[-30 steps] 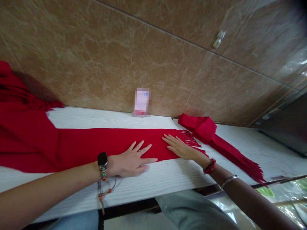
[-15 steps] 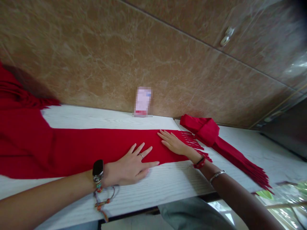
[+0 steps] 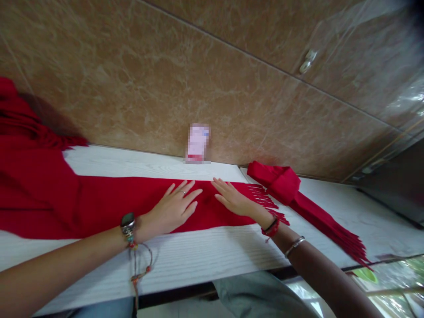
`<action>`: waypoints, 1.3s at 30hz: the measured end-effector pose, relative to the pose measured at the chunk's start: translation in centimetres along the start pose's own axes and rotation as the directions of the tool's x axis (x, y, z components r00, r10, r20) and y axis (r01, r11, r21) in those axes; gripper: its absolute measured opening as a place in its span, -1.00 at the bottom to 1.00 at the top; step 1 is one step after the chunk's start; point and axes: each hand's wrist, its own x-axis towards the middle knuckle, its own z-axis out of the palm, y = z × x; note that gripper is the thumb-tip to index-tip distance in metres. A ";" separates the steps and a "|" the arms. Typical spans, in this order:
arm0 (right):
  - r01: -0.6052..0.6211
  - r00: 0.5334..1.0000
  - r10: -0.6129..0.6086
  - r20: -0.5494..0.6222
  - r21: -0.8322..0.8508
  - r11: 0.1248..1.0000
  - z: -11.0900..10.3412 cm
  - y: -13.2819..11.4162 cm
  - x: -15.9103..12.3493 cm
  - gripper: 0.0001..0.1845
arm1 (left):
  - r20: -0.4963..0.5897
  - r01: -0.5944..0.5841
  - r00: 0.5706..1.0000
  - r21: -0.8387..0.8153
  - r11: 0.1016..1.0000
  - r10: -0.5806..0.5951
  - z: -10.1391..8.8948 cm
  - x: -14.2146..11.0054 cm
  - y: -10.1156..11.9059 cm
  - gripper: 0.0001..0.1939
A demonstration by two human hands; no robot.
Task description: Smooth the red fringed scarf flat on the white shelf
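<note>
A long red scarf [image 3: 109, 201] lies flat along the white wooden table [image 3: 205, 256], its fringed end [image 3: 263, 198] pointing right. My left hand [image 3: 172, 207] rests palm down on the scarf, fingers spread, with a watch and bead bracelets at the wrist. Just to its right my right hand [image 3: 232, 198] also lies flat and open on the cloth, close to the fringe, wearing a red bracelet and a metal bangle.
A second red scarf [image 3: 285, 185], folded with a fringed tail, lies at the right toward the table edge. A small pink box [image 3: 197, 143] stands against the brown marble wall. More red cloth [image 3: 23, 132] piles up at the far left. A dark appliance sits at far right.
Both hands have slid leftward and away from me across the scarf; the left hand moved from the scarf's near edge fully onto the cloth.
</note>
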 end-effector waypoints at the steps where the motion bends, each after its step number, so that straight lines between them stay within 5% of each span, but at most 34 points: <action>1: 0.030 0.999 -0.031 0.030 0.011 0.999 0.0 -1.2 0.3 -0.44 | -0.012 0.062 0.998 0.043 0.997 -0.062 0.2 0.2 -0.6 -0.52; 4: 0.030 0.995 -0.031 0.098 0.013 0.999 0.3 -2.6 0.4 -0.44 | 0.044 0.138 0.989 0.105 0.985 -0.143 1.0 0.5 -2.0 -0.47; 12: -0.095 0.987 0.095 0.131 -0.006 0.995 0.6 0.3 -1.4 -0.42 | 0.053 0.127 0.990 0.094 0.987 -0.133 1.3 0.6 -2.3 -0.48; 22: 0.165 0.983 -0.167 0.074 0.038 0.986 0.9 -7.3 3.4 -0.36 | 0.066 0.159 0.983 0.157 0.975 -0.171 0.0 -1.1 -4.5 -0.48; 33: 0.147 0.987 -0.151 0.064 0.057 0.987 1.8 -6.5 3.2 -0.37 | 0.144 0.183 0.967 0.169 0.968 -0.208 -1.0 -2.4 -5.5 -0.49; 39: 0.136 0.991 -0.135 -0.012 0.145 0.980 0.3 -6.3 2.7 -0.39 | 0.121 0.147 0.977 0.203 0.968 -0.174 -0.6 -2.5 -5.8 -0.50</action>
